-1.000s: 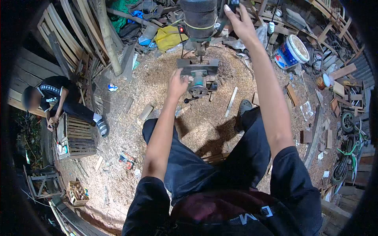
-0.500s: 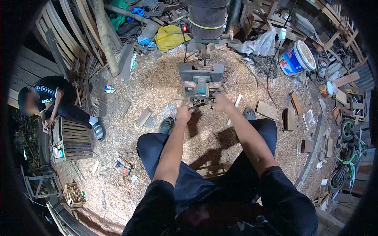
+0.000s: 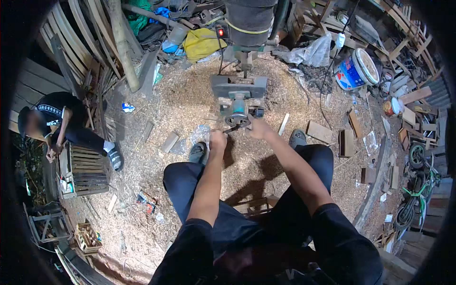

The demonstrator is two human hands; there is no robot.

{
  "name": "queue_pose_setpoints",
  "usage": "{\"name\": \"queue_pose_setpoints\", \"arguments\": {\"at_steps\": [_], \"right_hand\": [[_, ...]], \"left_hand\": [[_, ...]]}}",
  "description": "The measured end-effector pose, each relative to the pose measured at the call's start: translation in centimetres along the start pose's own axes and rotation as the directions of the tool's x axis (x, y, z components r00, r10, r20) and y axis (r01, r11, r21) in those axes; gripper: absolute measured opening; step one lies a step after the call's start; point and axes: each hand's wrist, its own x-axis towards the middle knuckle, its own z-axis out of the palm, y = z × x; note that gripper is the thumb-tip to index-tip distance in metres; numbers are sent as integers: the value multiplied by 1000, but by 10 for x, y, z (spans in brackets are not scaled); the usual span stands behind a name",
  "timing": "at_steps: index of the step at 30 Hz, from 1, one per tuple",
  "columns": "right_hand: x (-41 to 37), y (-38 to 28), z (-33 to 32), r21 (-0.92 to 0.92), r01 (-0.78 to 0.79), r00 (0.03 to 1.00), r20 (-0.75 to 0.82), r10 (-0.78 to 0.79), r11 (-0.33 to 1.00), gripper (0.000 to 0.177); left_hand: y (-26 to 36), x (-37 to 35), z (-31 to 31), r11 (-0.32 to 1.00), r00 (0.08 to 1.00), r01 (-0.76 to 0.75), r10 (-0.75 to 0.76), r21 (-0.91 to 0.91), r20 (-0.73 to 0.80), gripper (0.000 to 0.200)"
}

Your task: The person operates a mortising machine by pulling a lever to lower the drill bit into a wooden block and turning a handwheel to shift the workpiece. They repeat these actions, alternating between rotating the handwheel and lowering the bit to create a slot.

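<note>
A dark machine with a vise-like block (image 3: 240, 87) stands in front of me, below a black drum-shaped housing (image 3: 250, 19). On its near side is a round handwheel (image 3: 237, 120). My left hand (image 3: 218, 139) is closed around a dark lever handle (image 3: 231, 129) just left of and below the wheel. My right hand (image 3: 257, 128) is at the right rim of the handwheel, its fingers curled on it. Between my feet and the machine, the floor is covered with wood shavings (image 3: 247, 156).
Another person (image 3: 64, 123) sits at the left beside a slatted wooden crate (image 3: 89, 164). Wood blocks (image 3: 320, 132) lie on the right. A paint bucket (image 3: 350, 73) stands at upper right, with a small green bike (image 3: 418, 192) at the far right. A wooden box (image 3: 256, 205) is between my legs.
My right hand has moved left and slightly down onto the handwheel's rim from beside it. The whole view has shifted slightly. The seated person's hands have moved a little.
</note>
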Motion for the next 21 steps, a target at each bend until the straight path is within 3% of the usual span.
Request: {"name": "queue_pose_setpoints", "arguments": {"at_steps": [2,5,6,8,10,11,12,14,16,17,18,19,20,21], "right_hand": [[0,-2,2,31,0,1000,7,0,1000,76],[3,3,-5,81,54,998,11,-55,995,70],[-2,2,-14,115,44,999,6,-45,992,65],[4,-8,-48,179,41,999,-19,-38,983,57],[19,6,-61,205,-6,942,-328,75,979,42],[24,13,-77,214,-12,920,-380,95,977,40],[23,4,-107,223,-18,895,-431,115,975,37],[34,5,-162,182,106,850,-527,6,978,40],[75,15,-209,311,334,712,-702,-22,890,41],[85,6,-240,347,392,650,-760,10,852,55],[87,-20,-274,254,318,491,-868,70,914,69],[97,-33,-304,333,421,470,-876,111,843,79],[90,-60,-332,212,379,354,-932,71,901,84],[109,-66,-359,13,434,122,-992,-44,901,61]], "left_hand": [[-2,-3,4,997,994,-65,63,-27,-92,19],[-22,14,10,994,993,107,-108,-26,-40,18],[-22,17,6,996,995,89,-88,-12,46,19],[-11,19,-6,995,995,93,-91,-44,35,22],[6,21,-34,989,994,105,-104,-105,17,27],[11,30,-42,985,986,-80,56,-155,-156,28],[14,42,-48,948,922,-269,202,-171,-331,29],[55,41,-106,834,825,-442,233,-330,-516,30],[94,46,-168,735,699,-617,347,-282,-625,38],[116,44,-199,720,635,-658,371,-222,-678,41],[136,41,-229,704,565,-693,393,-158,-725,45],[156,42,-257,639,493,-757,424,-135,-760,51],[173,44,-283,570,417,-815,447,-107,-791,57],[189,44,-307,547,328,-837,483,-13,-812,61]]}}
